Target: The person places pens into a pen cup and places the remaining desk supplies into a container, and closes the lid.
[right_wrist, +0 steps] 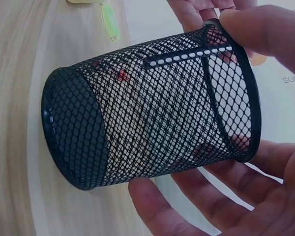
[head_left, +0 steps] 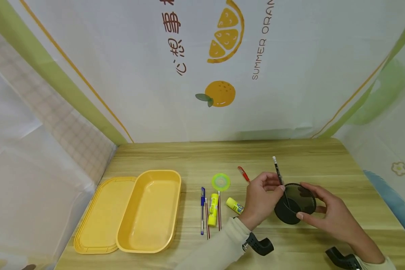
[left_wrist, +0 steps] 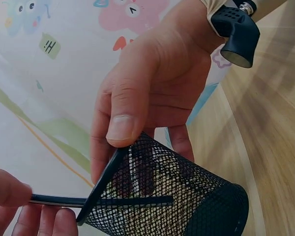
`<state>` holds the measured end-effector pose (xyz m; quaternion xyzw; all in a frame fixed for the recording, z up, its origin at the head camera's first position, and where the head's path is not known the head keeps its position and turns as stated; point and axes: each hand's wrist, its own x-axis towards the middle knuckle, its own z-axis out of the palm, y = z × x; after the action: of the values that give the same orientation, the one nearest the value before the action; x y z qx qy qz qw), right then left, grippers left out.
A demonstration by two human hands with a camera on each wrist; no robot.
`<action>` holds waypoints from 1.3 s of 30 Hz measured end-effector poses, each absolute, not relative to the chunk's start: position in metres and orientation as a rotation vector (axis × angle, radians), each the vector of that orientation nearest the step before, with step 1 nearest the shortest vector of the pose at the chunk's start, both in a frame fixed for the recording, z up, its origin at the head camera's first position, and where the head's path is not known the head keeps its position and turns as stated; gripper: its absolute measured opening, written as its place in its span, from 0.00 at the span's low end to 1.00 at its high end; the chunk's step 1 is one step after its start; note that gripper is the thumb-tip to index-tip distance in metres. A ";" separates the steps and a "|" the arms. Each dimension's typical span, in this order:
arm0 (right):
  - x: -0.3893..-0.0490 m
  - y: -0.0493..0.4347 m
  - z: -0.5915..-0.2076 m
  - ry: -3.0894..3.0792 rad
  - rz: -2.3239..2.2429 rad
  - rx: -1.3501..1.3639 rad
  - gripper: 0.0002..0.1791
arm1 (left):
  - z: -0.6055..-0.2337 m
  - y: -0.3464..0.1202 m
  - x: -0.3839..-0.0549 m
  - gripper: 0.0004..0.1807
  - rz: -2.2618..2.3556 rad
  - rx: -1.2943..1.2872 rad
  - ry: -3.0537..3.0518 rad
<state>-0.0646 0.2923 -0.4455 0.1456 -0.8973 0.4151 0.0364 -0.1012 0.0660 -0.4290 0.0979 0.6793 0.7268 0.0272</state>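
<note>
In the head view my left hand (head_left: 261, 198) pinches a black pencil (head_left: 277, 168) whose white eraser end points up. The pencil's lower part is inside a black mesh pen holder (head_left: 288, 215); through the mesh in the right wrist view, the pencil (right_wrist: 187, 55) ends partway down, short of the base. My right hand (head_left: 335, 213) grips the pen holder near its rim, thumb on one side and fingers on the other. The left wrist view shows the holder (left_wrist: 162, 172) tilted, with my left fingertips (left_wrist: 12, 189) just outside its mouth.
Left of my hands lie a blue pen (head_left: 202, 212), two striped pencils (head_left: 219, 215), two yellow glue sticks (head_left: 213, 210) and a green disc (head_left: 221, 182). A red pen (head_left: 243, 173) lies behind my left hand. Farther left, a yellow box (head_left: 152, 210) overlaps its yellow lid (head_left: 102, 213).
</note>
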 end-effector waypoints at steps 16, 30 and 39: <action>-0.065 0.292 -0.446 -2.737 1.301 0.463 0.45 | -0.435 0.063 -0.104 0.09 2.292 0.343 2.022; -0.064 0.295 -0.446 -2.754 1.304 0.451 0.46 | -0.435 0.061 -0.100 0.10 2.283 0.357 2.002; -0.065 0.295 -0.446 -2.739 1.318 0.474 0.45 | -0.438 0.058 -0.100 0.12 2.295 0.353 1.992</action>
<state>-0.0647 0.2947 -0.4459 0.1539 -0.8898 0.4284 0.0326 -0.1002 0.0580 -0.4382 0.1152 0.6506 0.7495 0.0414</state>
